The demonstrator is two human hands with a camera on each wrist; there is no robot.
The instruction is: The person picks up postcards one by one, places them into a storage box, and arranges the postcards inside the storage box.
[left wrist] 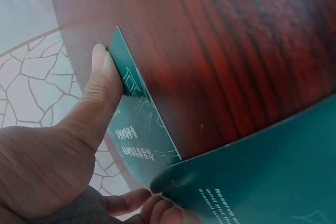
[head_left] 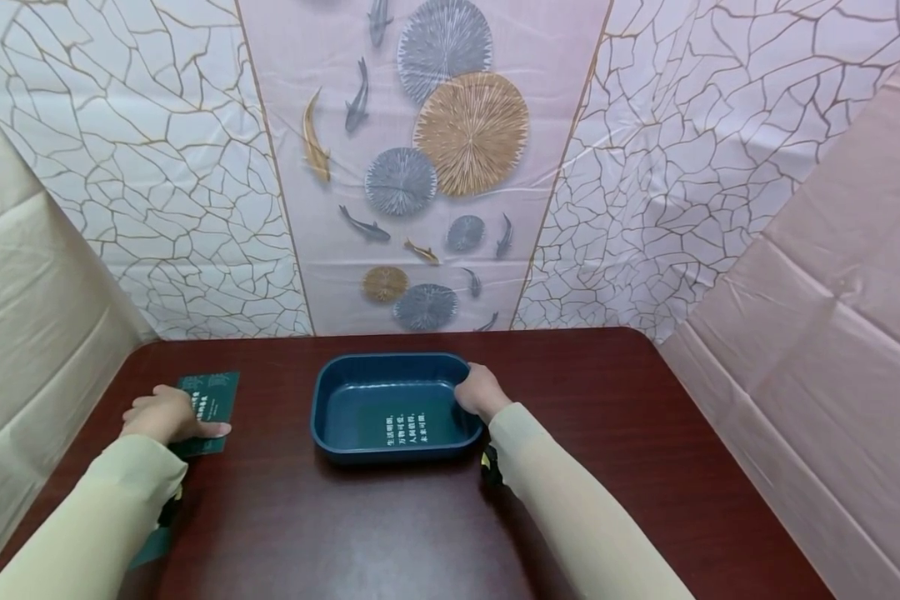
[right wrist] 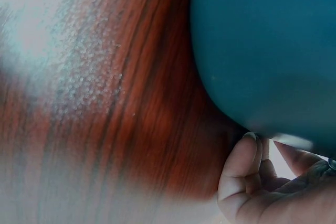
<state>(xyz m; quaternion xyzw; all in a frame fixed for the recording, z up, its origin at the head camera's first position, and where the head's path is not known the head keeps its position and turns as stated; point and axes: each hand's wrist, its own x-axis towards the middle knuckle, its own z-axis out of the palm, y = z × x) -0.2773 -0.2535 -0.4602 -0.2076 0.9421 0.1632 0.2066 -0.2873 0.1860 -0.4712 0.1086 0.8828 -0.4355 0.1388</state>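
A dark teal rectangular tray [head_left: 337, 454] with rounded corners sits on the table, a green card [head_left: 378, 421] with white Chinese lettering lying inside it. My right hand [head_left: 483, 392] grips the tray's right end at the rim; the right wrist view shows the fingers [right wrist: 244, 156] curled against the tray's side [right wrist: 262, 51]. At the far left, my left hand [head_left: 161, 414] is over a green printed card [head_left: 221, 396], covering part of it. In the left wrist view the thumb [left wrist: 100, 87] lies along that card [left wrist: 139, 121], with curled fingertips at its other side.
Another green card [head_left: 150, 546] lies nearer, partly under the left forearm; its white English print shows in the left wrist view. The dark red-brown table [head_left: 390, 525] is glossy. Patterned cloth [head_left: 435, 250] hangs behind it, with pale cloth walls [head_left: 817, 333] on both sides.
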